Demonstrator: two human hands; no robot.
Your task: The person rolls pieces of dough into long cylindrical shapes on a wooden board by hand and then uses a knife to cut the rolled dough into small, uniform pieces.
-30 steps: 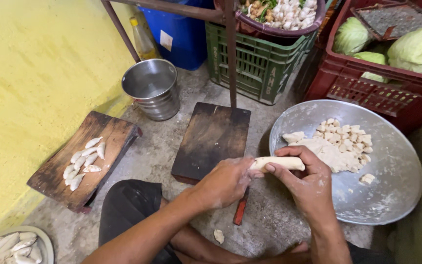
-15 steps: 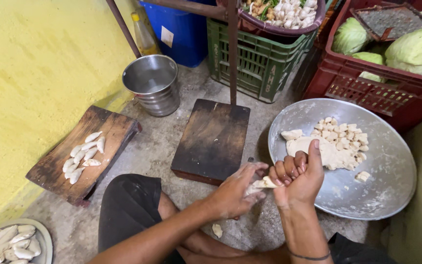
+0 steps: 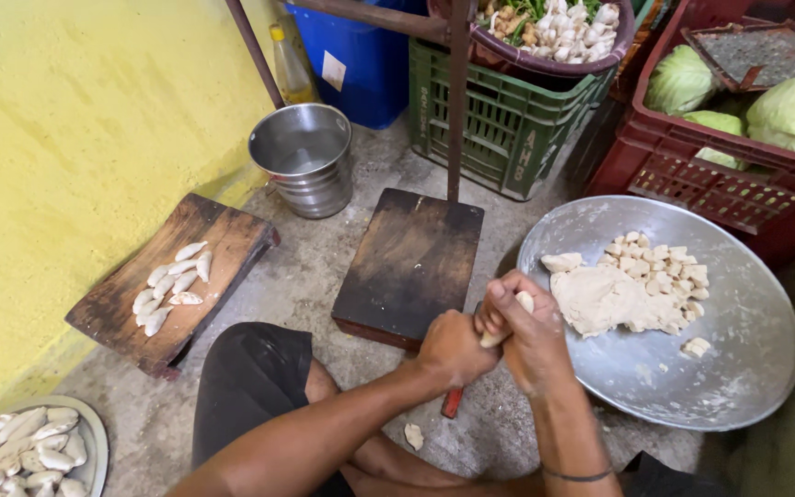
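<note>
At the far left, a round metal plate (image 3: 94,442) pokes into the bottom corner, heaped with shaped dumplings too overlapped to count. Beside it a low wooden board (image 3: 223,241) carries about eight finished dumplings (image 3: 169,288) in a loose cluster. Behind stands one steel pot (image 3: 305,156), empty as far as the view shows, with a yellow bottle (image 3: 292,69) and a blue bin (image 3: 370,55) further back. In the middle lies a second, darker wooden board (image 3: 411,262), bare, with a rusty post (image 3: 457,92) rising at its far edge and a green crate (image 3: 499,129) behind it. So: two boards, one pot, one plate.

Just in front of that board the two hands meet. The left hand (image 3: 453,345) is curled into a fist and the right hand (image 3: 531,336) wraps over it, fingers pressed together around a dough roll (image 3: 508,322), of which only pale ends show. A red-handled tool (image 3: 453,402) lies on the floor beneath them, mostly hidden.

To the right, a wide metal tray (image 3: 738,368) holds one large dough lump (image 3: 600,299), roughly twenty small cut pieces (image 3: 655,258) and one stray piece near the rim. A red crate (image 3: 701,175) with at least three cabbages (image 3: 793,110) sits behind.

One scrap (image 3: 413,435) already lies on the gritty floor. Squeezed this hard over bare concrete, the roll could likely tear and drop another bit, or thin out unevenly.
</note>
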